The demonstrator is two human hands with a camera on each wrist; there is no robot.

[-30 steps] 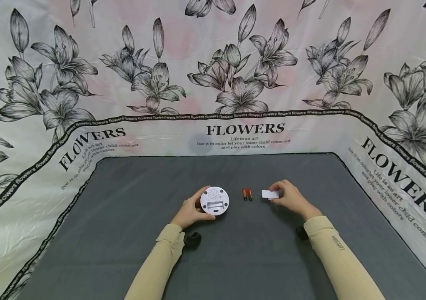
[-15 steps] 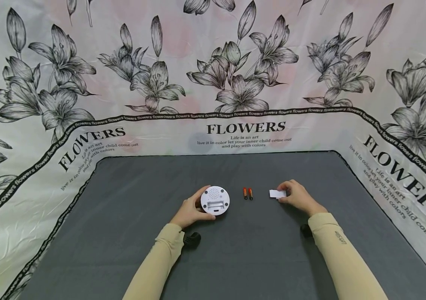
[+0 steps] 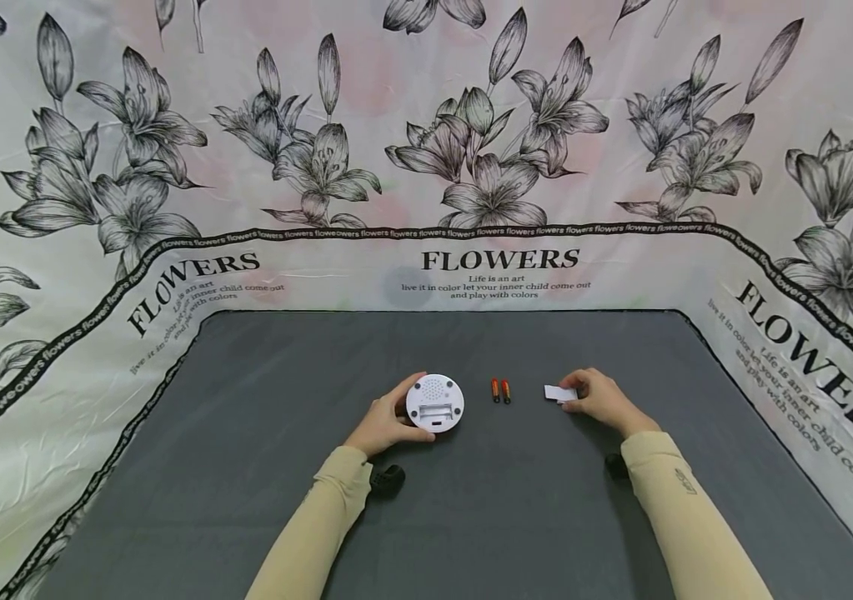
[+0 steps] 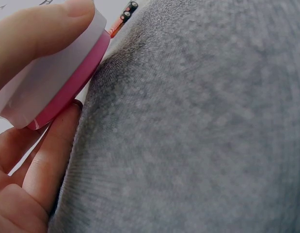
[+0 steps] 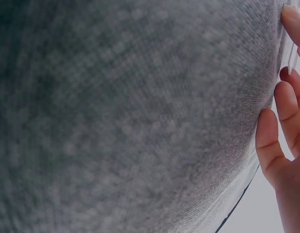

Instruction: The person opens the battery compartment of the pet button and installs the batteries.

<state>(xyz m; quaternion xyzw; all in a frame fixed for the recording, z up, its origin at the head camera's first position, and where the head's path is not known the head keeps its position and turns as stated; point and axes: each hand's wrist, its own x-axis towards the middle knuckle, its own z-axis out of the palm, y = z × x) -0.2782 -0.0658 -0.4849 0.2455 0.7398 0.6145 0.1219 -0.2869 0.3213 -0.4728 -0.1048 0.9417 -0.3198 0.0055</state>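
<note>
A round white device (image 3: 435,390) lies with its battery compartment uncovered and facing up. My left hand (image 3: 388,421) grips its left side, thumb along the near rim and fingers behind. In the left wrist view a pink band (image 4: 74,82) shows under the device's white shell. Two orange-and-black batteries (image 3: 500,392) lie side by side on the cloth, between my hands. To their right, my right hand (image 3: 602,402) pinches a small white battery cover (image 3: 556,392) at its right end. Only a thin edge of that cover shows in the right wrist view.
A dark grey cloth (image 3: 471,517) covers the work surface. White fabric printed with flowers (image 3: 486,187) borders it at the back and sides. Black wrist-worn pieces (image 3: 388,481) sit under both sleeves, close to the cloth.
My right hand has moved a little to the right with the battery cover, farther from the batteries. My left hand still holds the device in place. The head view has shifted slightly.
</note>
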